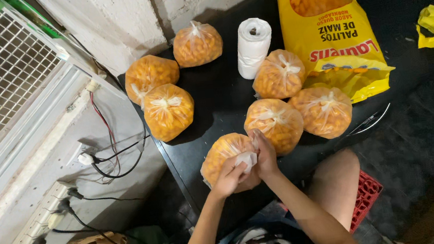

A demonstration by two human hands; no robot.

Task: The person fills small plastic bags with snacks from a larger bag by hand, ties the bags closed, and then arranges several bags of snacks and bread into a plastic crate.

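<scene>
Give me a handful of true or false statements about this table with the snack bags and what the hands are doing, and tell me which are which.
1. Both hands work at the neck of one small clear bag of orange puffs. True: the left hand and right hand meet at its top.
2. A roll of plastic bags lies on the dark table. True.
3. The big yellow snack bag sits at the table's left edge by the cables. False: it lies on the right side.
4. Only two filled small bags are on the table. False: six knotted ones lie there besides the one in hand.
5. The small bags hold green candy. False: they hold orange puffs.
</scene>
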